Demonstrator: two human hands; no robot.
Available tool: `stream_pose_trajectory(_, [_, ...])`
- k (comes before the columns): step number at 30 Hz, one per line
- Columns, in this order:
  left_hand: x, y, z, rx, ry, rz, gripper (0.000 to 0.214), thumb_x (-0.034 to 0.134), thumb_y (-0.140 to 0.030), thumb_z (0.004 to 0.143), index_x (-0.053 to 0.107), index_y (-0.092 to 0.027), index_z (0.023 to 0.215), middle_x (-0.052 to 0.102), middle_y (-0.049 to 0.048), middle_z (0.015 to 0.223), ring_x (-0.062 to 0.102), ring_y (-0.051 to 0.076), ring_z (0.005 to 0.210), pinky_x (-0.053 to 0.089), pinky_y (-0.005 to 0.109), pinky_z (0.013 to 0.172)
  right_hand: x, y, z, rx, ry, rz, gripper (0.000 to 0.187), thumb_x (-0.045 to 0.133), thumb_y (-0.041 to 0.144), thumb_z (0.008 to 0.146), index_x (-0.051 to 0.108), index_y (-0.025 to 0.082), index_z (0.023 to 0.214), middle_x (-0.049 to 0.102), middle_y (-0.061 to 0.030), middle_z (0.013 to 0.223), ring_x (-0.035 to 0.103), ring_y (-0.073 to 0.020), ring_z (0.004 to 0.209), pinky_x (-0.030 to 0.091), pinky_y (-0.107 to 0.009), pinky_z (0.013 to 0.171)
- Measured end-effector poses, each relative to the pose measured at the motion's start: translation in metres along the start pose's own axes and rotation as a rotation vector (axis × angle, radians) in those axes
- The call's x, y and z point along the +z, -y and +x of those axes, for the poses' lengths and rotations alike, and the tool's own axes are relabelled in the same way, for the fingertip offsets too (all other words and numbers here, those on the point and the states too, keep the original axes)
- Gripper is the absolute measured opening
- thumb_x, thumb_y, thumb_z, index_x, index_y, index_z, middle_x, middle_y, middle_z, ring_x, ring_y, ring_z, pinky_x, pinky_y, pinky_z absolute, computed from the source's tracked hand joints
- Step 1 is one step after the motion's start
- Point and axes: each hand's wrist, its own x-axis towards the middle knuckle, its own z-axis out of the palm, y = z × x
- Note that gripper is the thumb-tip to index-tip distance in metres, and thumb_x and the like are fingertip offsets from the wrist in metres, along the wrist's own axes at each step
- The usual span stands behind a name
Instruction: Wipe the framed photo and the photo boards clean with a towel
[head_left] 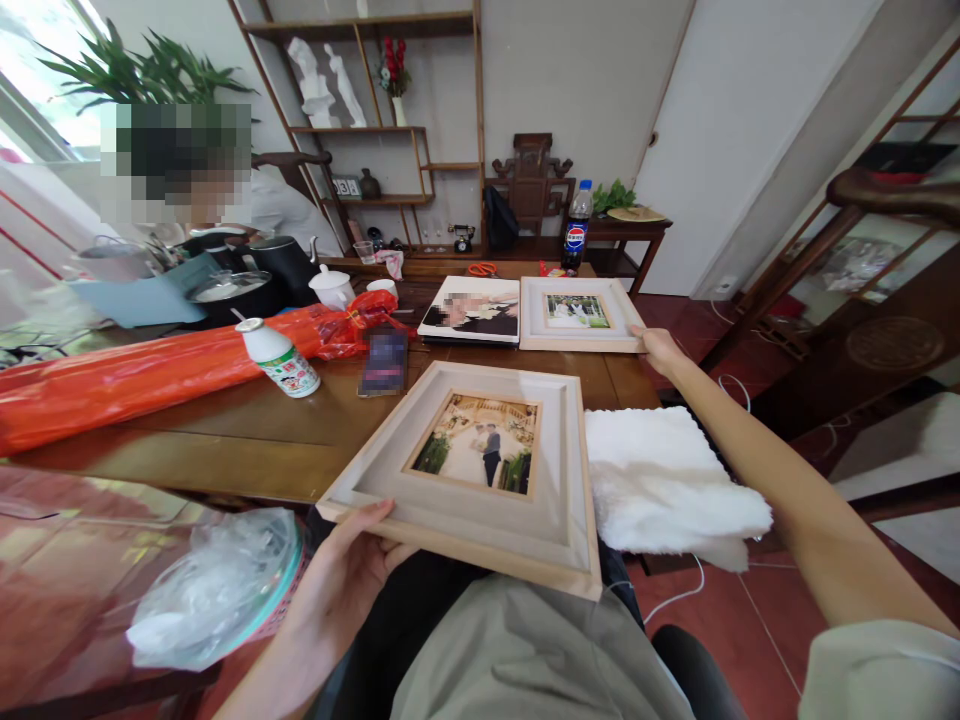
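Note:
My left hand grips the lower left edge of a large pale wooden picture frame, thumb on top and fingers underneath. The frame tilts over my lap and the table edge, with a wedding photo at its centre. Stretched forward, my right hand has its fingers on the right corner of a second picture frame, which lies on the table with an outdoor photo inside. To that frame's left is a photo album or panel. A folded white fluffy cloth lies below my right forearm.
On the wooden table are a phone, a white bottle, a long red plastic-wrapped bundle, orange scissors and a cola bottle. A lined bin stands lower left. Another person sits at the far left.

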Motion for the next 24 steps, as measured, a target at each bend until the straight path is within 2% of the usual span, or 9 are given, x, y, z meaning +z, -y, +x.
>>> stream_pose_trajectory(5, [0.004, -0.001, 0.0, -0.015, -0.016, -0.009, 0.027, 0.05, -0.001, 0.079, 0.062, -0.012, 0.1, 0.071, 0.0063, 0.08, 0.069, 0.017, 0.062, 0.061, 0.028, 0.058, -0.003, 0.004, -0.007, -0.05, -0.01, -0.111, 0.022, 0.063, 0.029, 0.078, 0.064, 0.01, 0.089, 0.061, -0.0063, 0.07, 0.056, -0.0176, 0.065, 0.044, -0.026, 0.052])
stream_pose_trajectory(8, [0.005, 0.0, 0.002, -0.021, -0.021, -0.014, 0.024, 0.047, 0.0, 0.081, 0.062, -0.011, 0.097, 0.071, 0.0071, 0.078, 0.069, 0.017, 0.062, 0.061, 0.028, 0.056, -0.014, 0.02, -0.015, -0.098, -0.052, -0.187, 0.049, 0.069, 0.034, 0.072, 0.06, 0.009, 0.113, 0.065, -0.0108, 0.089, 0.058, -0.0237, 0.087, 0.048, -0.032, 0.071])
stream_pose_trajectory(10, [0.005, 0.002, 0.003, -0.017, -0.008, -0.017, 0.023, 0.047, 0.0, 0.082, 0.061, -0.011, 0.096, 0.071, 0.0072, 0.078, 0.069, 0.017, 0.063, 0.061, 0.028, 0.056, -0.03, 0.037, -0.034, -0.219, -0.07, -0.262, 0.067, 0.071, 0.038, 0.07, 0.051, 0.012, 0.128, 0.064, -0.0115, 0.1, 0.056, -0.0259, 0.097, 0.046, -0.036, 0.084])
stream_pose_trajectory(12, [0.005, 0.003, 0.004, -0.009, 0.003, -0.018, 0.023, 0.047, 0.0, 0.082, 0.061, -0.011, 0.095, 0.071, 0.0064, 0.078, 0.068, 0.016, 0.062, 0.061, 0.029, 0.056, -0.051, 0.056, -0.071, -0.479, 0.007, -0.367, 0.068, 0.067, 0.043, 0.074, 0.047, 0.017, 0.134, 0.063, -0.0102, 0.106, 0.057, -0.0258, 0.1, 0.045, -0.04, 0.089])
stream_pose_trajectory(15, [0.003, 0.004, 0.005, 0.011, 0.008, -0.011, 0.024, 0.046, 0.0, 0.082, 0.061, -0.012, 0.097, 0.07, 0.0057, 0.08, 0.068, 0.015, 0.063, 0.061, 0.028, 0.057, -0.084, 0.075, -0.154, -0.796, 0.415, -0.456, 0.052, 0.058, 0.043, 0.082, 0.048, 0.027, 0.131, 0.059, -0.0078, 0.12, 0.057, -0.0246, 0.107, 0.047, -0.042, 0.091])
stream_pose_trajectory(17, [0.003, 0.004, 0.006, 0.028, 0.017, -0.005, 0.025, 0.046, 0.0, 0.083, 0.061, -0.012, 0.098, 0.071, 0.0062, 0.083, 0.069, 0.016, 0.066, 0.061, 0.029, 0.059, -0.101, 0.076, -0.21, -0.974, 0.608, -0.614, 0.052, 0.064, 0.039, 0.079, 0.05, 0.031, 0.129, 0.052, -0.0064, 0.131, 0.051, -0.0263, 0.117, 0.043, -0.044, 0.099])
stream_pose_trajectory(19, [0.004, 0.004, 0.006, 0.033, 0.027, 0.001, 0.026, 0.046, -0.001, 0.083, 0.062, -0.013, 0.099, 0.071, 0.0063, 0.085, 0.069, 0.016, 0.068, 0.062, 0.029, 0.061, -0.109, 0.066, -0.252, -1.073, 0.74, -0.727, 0.04, 0.062, 0.033, 0.08, 0.057, 0.033, 0.12, 0.039, -0.0035, 0.144, 0.039, -0.0286, 0.129, 0.041, -0.046, 0.102])
stream_pose_trajectory(21, [0.005, 0.004, 0.006, 0.033, 0.032, 0.003, 0.025, 0.048, -0.001, 0.082, 0.062, -0.013, 0.099, 0.07, 0.0055, 0.085, 0.068, 0.015, 0.067, 0.062, 0.029, 0.061, -0.108, 0.048, -0.278, -1.115, 0.797, -0.805, 0.029, 0.06, 0.026, 0.081, 0.063, 0.031, 0.109, 0.028, -0.0018, 0.151, 0.029, -0.0305, 0.136, 0.039, -0.049, 0.103])
stream_pose_trajectory(24, [0.008, 0.003, 0.006, 0.049, 0.038, -0.002, 0.026, 0.049, -0.001, 0.081, 0.063, -0.015, 0.099, 0.07, 0.0036, 0.083, 0.068, 0.014, 0.065, 0.061, 0.027, 0.06, -0.093, 0.019, -0.294, -1.174, 0.675, -0.863, 0.03, 0.057, 0.012, 0.075, 0.064, 0.026, 0.1, 0.025, -0.0054, 0.152, 0.025, -0.0334, 0.137, 0.032, -0.059, 0.105])
